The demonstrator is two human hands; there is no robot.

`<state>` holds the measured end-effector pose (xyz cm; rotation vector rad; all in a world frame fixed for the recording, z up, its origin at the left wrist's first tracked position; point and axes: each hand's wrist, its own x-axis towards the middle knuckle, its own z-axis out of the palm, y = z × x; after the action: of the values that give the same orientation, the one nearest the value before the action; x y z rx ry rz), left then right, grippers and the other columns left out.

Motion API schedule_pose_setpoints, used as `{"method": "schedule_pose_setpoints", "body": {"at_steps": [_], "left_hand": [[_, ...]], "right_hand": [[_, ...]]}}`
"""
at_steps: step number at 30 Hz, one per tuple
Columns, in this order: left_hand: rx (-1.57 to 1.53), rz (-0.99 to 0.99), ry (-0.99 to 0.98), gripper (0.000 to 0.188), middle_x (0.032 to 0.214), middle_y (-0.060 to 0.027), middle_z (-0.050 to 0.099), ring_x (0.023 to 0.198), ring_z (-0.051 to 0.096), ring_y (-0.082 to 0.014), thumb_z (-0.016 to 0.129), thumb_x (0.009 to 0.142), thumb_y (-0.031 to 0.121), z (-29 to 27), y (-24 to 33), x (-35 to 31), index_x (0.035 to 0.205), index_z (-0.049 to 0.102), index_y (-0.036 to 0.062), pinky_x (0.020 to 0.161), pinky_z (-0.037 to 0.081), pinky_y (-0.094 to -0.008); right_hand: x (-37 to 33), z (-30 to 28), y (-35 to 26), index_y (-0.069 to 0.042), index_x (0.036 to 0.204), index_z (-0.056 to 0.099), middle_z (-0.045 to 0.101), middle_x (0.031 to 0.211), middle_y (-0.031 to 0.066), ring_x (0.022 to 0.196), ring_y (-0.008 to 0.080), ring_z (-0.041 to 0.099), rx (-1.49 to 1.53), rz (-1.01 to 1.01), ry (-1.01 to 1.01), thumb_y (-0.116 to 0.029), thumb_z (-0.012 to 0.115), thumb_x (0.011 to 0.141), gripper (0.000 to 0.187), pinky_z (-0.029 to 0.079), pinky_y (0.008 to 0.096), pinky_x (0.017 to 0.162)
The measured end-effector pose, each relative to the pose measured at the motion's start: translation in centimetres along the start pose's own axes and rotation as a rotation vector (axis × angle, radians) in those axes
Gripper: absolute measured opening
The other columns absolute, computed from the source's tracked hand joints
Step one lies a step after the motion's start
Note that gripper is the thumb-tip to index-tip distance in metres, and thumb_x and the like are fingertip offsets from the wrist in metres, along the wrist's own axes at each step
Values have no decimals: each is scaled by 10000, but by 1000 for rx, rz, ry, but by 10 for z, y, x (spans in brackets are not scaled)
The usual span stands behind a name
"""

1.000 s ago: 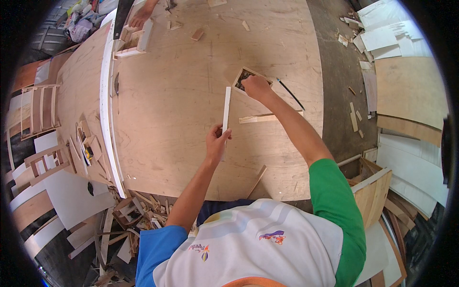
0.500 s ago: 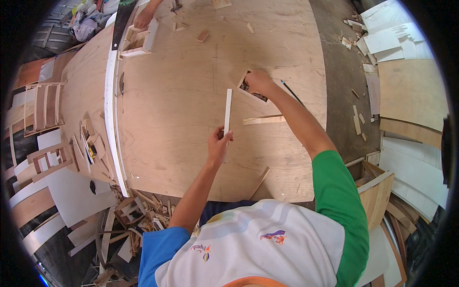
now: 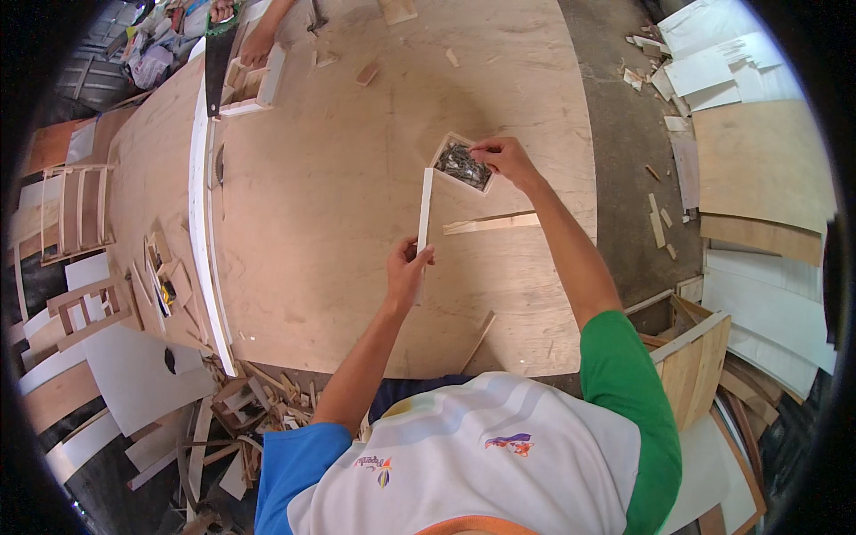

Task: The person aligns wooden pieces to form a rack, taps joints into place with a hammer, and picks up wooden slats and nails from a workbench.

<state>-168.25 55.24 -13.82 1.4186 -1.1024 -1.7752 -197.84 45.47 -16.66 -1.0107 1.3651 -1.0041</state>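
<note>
My left hand (image 3: 410, 269) is closed around a slim pale wooden strip (image 3: 425, 209), which points away from me. The strip's far end comes close to a small wooden box (image 3: 443, 185), filled with dark metal nails (image 3: 462, 166). Over the right side of that box is my right hand (image 3: 506, 159), thumb and fingers pinched together; whatever lies between the fingertips is too small to make out. A rough wooden stick (image 3: 490, 223) lies on the worktable (image 3: 330, 214), partly under my right forearm.
At the far left, another person's hand (image 3: 259, 46) rests on a wooden frame (image 3: 267, 85), beside a handsaw (image 3: 216, 71) with a green handle. A white edge strip (image 3: 201, 232) runs along the table's left. Wood scraps (image 3: 285, 392) are heaped below; a wooden crate (image 3: 691, 366) stands right.
My right hand has lifted from inside the box to its right side, uncovering the nails. The other person's handsaw has come down beside the frame. My left hand keeps holding the strip.
</note>
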Motion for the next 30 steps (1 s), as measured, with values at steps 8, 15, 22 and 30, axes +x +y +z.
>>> {"method": "schedule_pose_setpoints", "body": {"at_steps": [8, 15, 22, 30], "left_hand": [[23, 29, -30, 275, 794, -59, 612, 719, 593, -136, 642, 865, 108, 7, 8, -2, 1073, 562, -53, 690, 473, -272], [0, 63, -67, 290, 807, -59, 617, 725, 594, -137, 647, 864, 113, 17, 15, -12, 1088, 563, -51, 682, 476, -272], [-83, 197, -145, 331, 801, -52, 603, 688, 576, -113, 660, 858, 105, 26, 42, -46, 1121, 550, -62, 623, 472, -253], [-211, 252, -141, 360, 727, -9, 550, 599, 512, -74, 626, 889, 131, -30, 64, -136, 1193, 543, -42, 513, 431, -223]], "right_hand": [[-26, 0, -7, 1, 963, 638, 661, 846, 91, 690, 127, 614, 498, -5, 69, -79, 681, 835, 157, 520, 241, 614], [-72, 15, -42, -21, 1030, 612, 664, 930, 113, 794, 168, 643, 725, -141, 23, -2, 644, 840, 194, 557, 290, 715], [-151, 55, -102, -39, 1078, 592, 661, 932, 95, 818, 166, 648, 747, -171, 24, 18, 600, 864, 222, 551, 283, 739], [-225, 138, -144, -14, 1029, 595, 657, 919, 117, 833, 195, 652, 603, -152, 55, 8, 633, 842, 191, 555, 303, 761]]}}
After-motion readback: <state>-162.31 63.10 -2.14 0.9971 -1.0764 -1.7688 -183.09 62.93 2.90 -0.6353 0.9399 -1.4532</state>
